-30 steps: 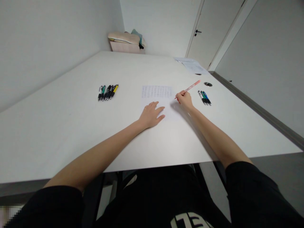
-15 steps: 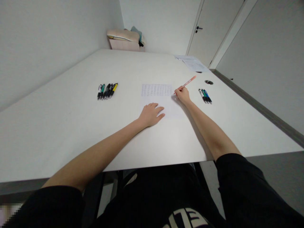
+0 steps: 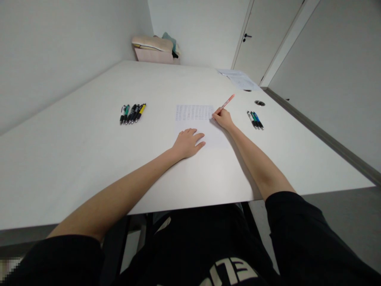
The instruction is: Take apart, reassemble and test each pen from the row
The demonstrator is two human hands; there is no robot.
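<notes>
A sheet of paper [image 3: 216,137] lies on the white table [image 3: 89,159], its upper part covered with rows of small print or writing too fine to read. My left hand [image 3: 189,143] rests flat on the lower left of the sheet, fingers spread and holding nothing. My right hand [image 3: 224,118] grips a pink pen [image 3: 228,101] at the right end of the rows. The pen slants up to the right. Its tip is hidden by my fingers, so I cannot tell whether it touches the paper.
On the left, several pens [image 3: 132,114] lie side by side, one of them yellow. More pens [image 3: 255,120] lie right of my right hand. Loose papers [image 3: 240,78] sit at the far right, near a round table fitting [image 3: 260,103]. Folded cloths [image 3: 153,43] are piled beyond the table.
My right hand has moved a little left with the pen, onto the right end of the rows. My left hand stays in place on the paper. The view has shifted slightly.
</notes>
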